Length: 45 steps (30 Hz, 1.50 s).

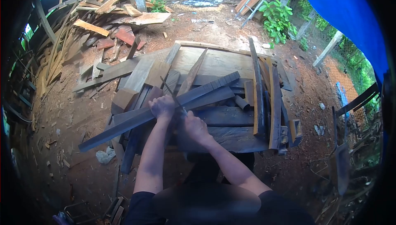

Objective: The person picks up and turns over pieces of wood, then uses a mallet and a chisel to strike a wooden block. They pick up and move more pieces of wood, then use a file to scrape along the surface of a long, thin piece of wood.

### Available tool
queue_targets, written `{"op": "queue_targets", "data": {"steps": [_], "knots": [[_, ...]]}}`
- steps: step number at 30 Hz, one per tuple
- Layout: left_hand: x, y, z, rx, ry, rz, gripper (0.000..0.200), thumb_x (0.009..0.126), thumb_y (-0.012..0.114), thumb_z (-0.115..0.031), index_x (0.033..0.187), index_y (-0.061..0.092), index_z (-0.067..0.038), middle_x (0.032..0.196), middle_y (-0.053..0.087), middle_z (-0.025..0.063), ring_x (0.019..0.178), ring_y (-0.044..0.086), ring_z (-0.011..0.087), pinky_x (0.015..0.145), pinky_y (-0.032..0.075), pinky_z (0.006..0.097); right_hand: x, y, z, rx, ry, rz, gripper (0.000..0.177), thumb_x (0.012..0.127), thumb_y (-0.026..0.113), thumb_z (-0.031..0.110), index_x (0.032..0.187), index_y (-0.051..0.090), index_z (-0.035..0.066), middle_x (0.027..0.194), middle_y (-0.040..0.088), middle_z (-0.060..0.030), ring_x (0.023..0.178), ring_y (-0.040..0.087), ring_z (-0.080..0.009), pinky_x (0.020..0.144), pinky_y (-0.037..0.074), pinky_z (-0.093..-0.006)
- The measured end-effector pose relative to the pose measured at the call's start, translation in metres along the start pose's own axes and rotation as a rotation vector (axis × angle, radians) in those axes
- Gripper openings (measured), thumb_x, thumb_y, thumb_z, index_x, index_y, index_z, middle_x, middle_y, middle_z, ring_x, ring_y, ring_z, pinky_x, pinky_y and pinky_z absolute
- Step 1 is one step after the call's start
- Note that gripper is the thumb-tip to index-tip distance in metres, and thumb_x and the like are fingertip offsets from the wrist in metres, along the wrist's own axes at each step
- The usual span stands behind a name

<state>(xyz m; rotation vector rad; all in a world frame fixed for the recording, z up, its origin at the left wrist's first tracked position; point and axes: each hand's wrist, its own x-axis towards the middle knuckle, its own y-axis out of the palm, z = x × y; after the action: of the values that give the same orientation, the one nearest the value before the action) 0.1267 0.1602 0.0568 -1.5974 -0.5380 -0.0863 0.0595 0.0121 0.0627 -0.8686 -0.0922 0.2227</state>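
A long dark wooden beam lies diagonally across the wood pile, with several cross lines near its upper right end. My left hand is closed on the beam near its middle. Just to the right, my right hand is wrapped round the handle of a thin, dark saw-like tool. The tool's blade slants up and left across the beam, beside my left hand. Its exact kind is hard to make out.
Boards and blocks cover the worktable around the beam. Two long planks stand out at the right. Scrap wood is heaped at the back left. A leafy plant grows at the back right.
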Motion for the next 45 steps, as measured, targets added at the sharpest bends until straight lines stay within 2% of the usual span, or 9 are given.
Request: {"op": "queue_targets", "data": {"steps": [4, 11, 17, 20, 25, 27, 34, 43, 45], "knots": [[0.001, 0.003, 0.002, -0.021, -0.016, -0.007, 0.041, 0.088, 0.043, -0.026, 0.064, 0.070, -0.008, 0.066, 0.068, 0.0152, 0.067, 0.068, 0.0306, 0.074, 0.045, 0.0430, 0.015, 0.013, 0.005, -0.014, 0.001, -0.033, 0.021, 0.098, 0.042, 0.024, 0.096, 0.044, 0.004, 0.074, 0.064, -0.0265, 0.076, 0.064, -0.0474, 0.067, 0.050, -0.0584], [0.000, 0.012, 0.004, -0.014, 0.000, -0.022, 0.042, 0.089, 0.042, -0.025, 0.063, 0.070, -0.008, 0.066, 0.068, 0.0156, 0.067, 0.068, 0.0298, 0.074, 0.045, 0.0441, -0.034, 0.006, -0.004, -0.011, 0.045, -0.004, 0.020, 0.098, 0.042, 0.023, 0.095, 0.043, 0.004, 0.072, 0.064, -0.0267, 0.074, 0.064, -0.0478, 0.067, 0.050, -0.0585], [0.001, 0.001, -0.001, -0.022, -0.025, 0.030, 0.038, 0.086, 0.044, -0.025, 0.063, 0.069, -0.009, 0.067, 0.069, 0.0124, 0.069, 0.067, 0.0290, 0.075, 0.043, 0.0431, 0.011, -0.006, 0.010, -0.033, -0.006, 0.038, 0.024, 0.099, 0.041, 0.025, 0.099, 0.046, 0.001, 0.078, 0.065, -0.0277, 0.079, 0.064, -0.0473, 0.069, 0.052, -0.0563], [0.000, 0.002, 0.002, -0.022, -0.020, 0.019, 0.039, 0.087, 0.044, -0.025, 0.063, 0.070, -0.008, 0.067, 0.069, 0.0124, 0.069, 0.067, 0.0293, 0.076, 0.043, 0.0430, 0.011, 0.002, 0.010, -0.024, -0.009, 0.015, 0.024, 0.099, 0.041, 0.026, 0.099, 0.044, 0.002, 0.078, 0.064, -0.0278, 0.078, 0.063, -0.0481, 0.069, 0.051, -0.0578], [0.001, 0.019, 0.005, 0.006, -0.032, -0.011, 0.039, 0.087, 0.044, -0.025, 0.063, 0.070, -0.008, 0.067, 0.069, 0.0127, 0.069, 0.067, 0.0293, 0.076, 0.044, 0.0427, -0.030, 0.006, -0.002, 0.013, 0.033, 0.022, 0.022, 0.098, 0.042, 0.025, 0.098, 0.042, 0.003, 0.078, 0.064, -0.0280, 0.077, 0.063, -0.0489, 0.068, 0.049, -0.0595], [0.001, 0.016, 0.005, 0.005, -0.003, -0.049, 0.042, 0.088, 0.042, -0.027, 0.063, 0.071, -0.008, 0.065, 0.068, 0.0151, 0.064, 0.067, 0.0302, 0.075, 0.045, 0.0428, -0.038, 0.005, -0.003, 0.010, 0.056, 0.030, 0.022, 0.098, 0.043, 0.025, 0.098, 0.041, 0.004, 0.078, 0.064, -0.0281, 0.077, 0.063, -0.0492, 0.067, 0.049, -0.0599], [-0.001, 0.002, 0.002, -0.026, -0.002, -0.063, 0.042, 0.088, 0.042, -0.026, 0.062, 0.070, -0.008, 0.064, 0.067, 0.0155, 0.063, 0.067, 0.0307, 0.073, 0.045, 0.0436, 0.002, -0.002, 0.005, 0.024, 0.019, 0.025, 0.021, 0.097, 0.044, 0.024, 0.097, 0.044, 0.003, 0.078, 0.064, -0.0286, 0.079, 0.063, -0.0495, 0.069, 0.049, -0.0590], [0.000, 0.014, 0.003, -0.019, 0.000, -0.060, 0.042, 0.088, 0.043, -0.026, 0.062, 0.070, -0.007, 0.065, 0.067, 0.0159, 0.065, 0.068, 0.0302, 0.074, 0.045, 0.0437, -0.024, -0.002, 0.000, 0.048, 0.058, 0.053, 0.023, 0.099, 0.042, 0.025, 0.098, 0.044, 0.002, 0.080, 0.064, -0.0295, 0.081, 0.062, -0.0498, 0.071, 0.049, -0.0584], [0.001, 0.011, 0.001, 0.002, -0.040, -0.007, 0.036, 0.085, 0.047, -0.026, 0.064, 0.071, -0.009, 0.068, 0.069, 0.0128, 0.071, 0.067, 0.0291, 0.077, 0.043, 0.0418, -0.014, -0.006, 0.003, 0.037, 0.051, 0.048, 0.023, 0.099, 0.041, 0.025, 0.098, 0.044, 0.002, 0.080, 0.064, -0.0293, 0.081, 0.062, -0.0498, 0.071, 0.049, -0.0584]]}}
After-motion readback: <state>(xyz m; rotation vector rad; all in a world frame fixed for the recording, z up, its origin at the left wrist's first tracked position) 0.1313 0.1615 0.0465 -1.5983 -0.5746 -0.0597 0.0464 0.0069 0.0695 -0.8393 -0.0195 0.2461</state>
